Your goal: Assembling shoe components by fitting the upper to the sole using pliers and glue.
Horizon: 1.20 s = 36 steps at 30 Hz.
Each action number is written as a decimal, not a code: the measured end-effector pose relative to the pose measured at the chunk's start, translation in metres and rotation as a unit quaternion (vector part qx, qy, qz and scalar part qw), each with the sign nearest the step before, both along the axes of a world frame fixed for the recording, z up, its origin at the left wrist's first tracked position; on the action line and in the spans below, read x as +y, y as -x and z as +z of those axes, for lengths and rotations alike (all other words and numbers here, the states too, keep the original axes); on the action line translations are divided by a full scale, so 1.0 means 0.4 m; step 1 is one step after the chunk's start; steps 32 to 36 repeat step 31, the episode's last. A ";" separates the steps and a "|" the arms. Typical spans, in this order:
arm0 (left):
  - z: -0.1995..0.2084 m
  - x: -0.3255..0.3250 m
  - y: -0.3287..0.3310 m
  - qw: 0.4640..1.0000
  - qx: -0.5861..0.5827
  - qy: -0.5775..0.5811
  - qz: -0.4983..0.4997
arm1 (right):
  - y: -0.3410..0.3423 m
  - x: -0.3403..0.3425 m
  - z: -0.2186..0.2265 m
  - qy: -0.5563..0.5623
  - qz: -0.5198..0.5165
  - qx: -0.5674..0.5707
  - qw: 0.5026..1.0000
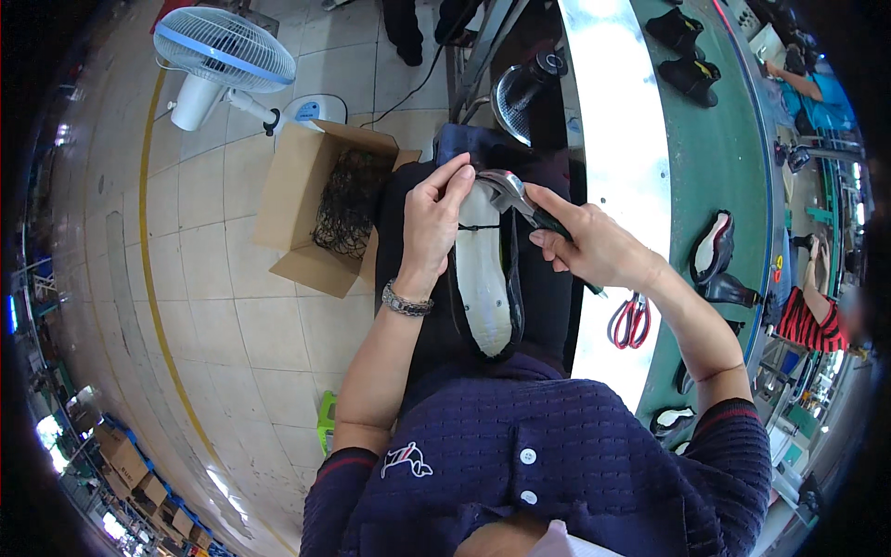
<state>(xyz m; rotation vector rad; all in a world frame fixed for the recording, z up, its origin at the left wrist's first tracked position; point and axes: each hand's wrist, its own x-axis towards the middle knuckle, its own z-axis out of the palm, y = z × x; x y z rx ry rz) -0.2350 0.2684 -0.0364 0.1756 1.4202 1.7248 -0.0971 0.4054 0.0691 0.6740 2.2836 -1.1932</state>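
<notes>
A black shoe upper [516, 269] lies bottom up across my lap, its pale insole board [483, 278] facing me. A thin dark cord crosses the board near the far end. My left hand [438, 218] is closed at that far end, thumb and fingers pinching the edge of the upper; the exact grip is partly hidden. In my right hand [594, 237] is a pair of lasting pliers [506, 188] with a metal head and dark handles. Its jaws rest against the far end of the shoe, beside my left fingertips.
Red-handled scissors [631, 322] lie on the metal ledge [613, 167] at right. Beyond it, a green conveyor [733, 186] carries several dark shoes. On my left stand an open cardboard box [297, 200] of tangled dark cords and a fan [223, 56]. Other people work across the line.
</notes>
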 end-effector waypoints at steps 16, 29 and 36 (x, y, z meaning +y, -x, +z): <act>-0.034 -0.018 0.023 0.995 0.068 -0.032 -0.062 | 0.068 -0.057 -0.026 -0.204 -0.006 0.287 0.936; -0.001 -0.116 0.009 0.966 0.062 -0.203 -0.147 | -0.263 0.018 -0.232 -0.255 -0.347 0.049 0.901; -0.006 -0.116 -0.016 0.971 0.144 -0.115 -0.151 | -0.322 0.034 -0.290 -0.266 -0.373 0.040 0.888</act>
